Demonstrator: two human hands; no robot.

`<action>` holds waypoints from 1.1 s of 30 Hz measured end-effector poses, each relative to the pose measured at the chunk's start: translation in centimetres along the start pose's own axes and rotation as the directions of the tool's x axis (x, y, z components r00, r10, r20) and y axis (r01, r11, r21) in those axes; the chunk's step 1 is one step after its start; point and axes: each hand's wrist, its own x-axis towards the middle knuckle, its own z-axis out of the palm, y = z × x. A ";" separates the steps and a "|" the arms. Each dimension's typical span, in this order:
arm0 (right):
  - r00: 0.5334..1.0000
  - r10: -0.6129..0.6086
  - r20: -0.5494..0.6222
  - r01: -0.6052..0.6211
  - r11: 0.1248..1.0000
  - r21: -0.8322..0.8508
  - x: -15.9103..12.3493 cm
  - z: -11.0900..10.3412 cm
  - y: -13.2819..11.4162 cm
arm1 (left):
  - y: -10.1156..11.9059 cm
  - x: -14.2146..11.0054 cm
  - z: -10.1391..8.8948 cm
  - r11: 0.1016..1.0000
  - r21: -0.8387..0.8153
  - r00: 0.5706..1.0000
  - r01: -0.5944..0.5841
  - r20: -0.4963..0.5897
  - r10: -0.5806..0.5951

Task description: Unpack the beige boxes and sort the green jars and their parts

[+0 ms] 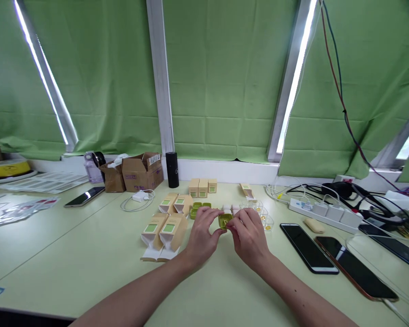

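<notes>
Between my hands, above the table, is a small olive-green square box [224, 221] with its hollow side facing me. My left hand [202, 232] grips it at its left side, thumb below and fingers above. Pinched together, the fingers of my right hand [250, 237] touch the box's right inner edge; what they hold is hidden. More green boxes [195, 205] lie just beyond my left hand. Behind my right hand are clear plastic cups [268, 222] with small gold-coloured things in them. Several open beige cartons [172, 229] with green labels lie left of my left hand.
Closed beige cartons [202, 187] stand at the back, near a black cylinder [172, 169] and cardboard boxes [143, 172]. An opened carton [247, 191] lies to their right. Phones [308, 247], a power strip [323, 214] and tangled cables fill the right side. A white charger [140, 195] lies left.
</notes>
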 end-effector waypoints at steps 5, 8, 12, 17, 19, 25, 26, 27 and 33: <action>0.999 -0.008 -0.031 0.010 0.999 0.037 0.1 -0.2 -0.4 | -1.0 0.3 -0.1 0.995 0.013 0.994 0.102 -0.047 -0.101; 0.999 -0.006 -0.045 0.009 0.999 0.050 0.2 -0.3 -0.7 | -1.6 0.6 -0.3 0.986 0.017 0.982 0.168 -0.090 -0.166; 1.000 -0.005 -0.021 0.007 0.996 0.087 0.2 0.0 -0.4 | -1.7 1.1 -0.7 0.977 0.003 0.965 0.213 -0.155 -0.210; 0.995 0.036 0.097 -0.044 0.996 0.079 -0.1 1.7 0.8 | -2.2 1.4 -1.2 0.960 -0.016 0.934 0.281 -0.224 -0.277; 0.985 0.063 0.163 -0.071 0.997 0.043 -0.2 2.8 1.3 | -2.6 1.4 -1.3 0.953 -0.025 0.924 0.303 -0.239 -0.300; 0.901 0.139 0.411 -0.074 0.983 -0.171 0.2 6.1 1.9 | -3.4 1.5 -1.2 0.946 -0.080 0.906 0.314 -0.272 -0.324; 0.889 0.154 0.431 -0.077 0.978 -0.192 0.2 6.6 1.9 | -3.3 1.6 -1.2 0.939 -0.084 0.901 0.332 -0.266 -0.342; 0.881 0.166 0.443 -0.080 0.975 -0.206 0.3 7.1 1.9 | -3.1 1.7 -1.2 0.931 -0.085 0.894 0.355 -0.260 -0.365; 0.849 0.240 0.470 -0.121 0.955 -0.270 0.5 8.7 1.9 | -2.5 1.8 -1.4 0.912 -0.059 0.884 0.405 -0.231 -0.407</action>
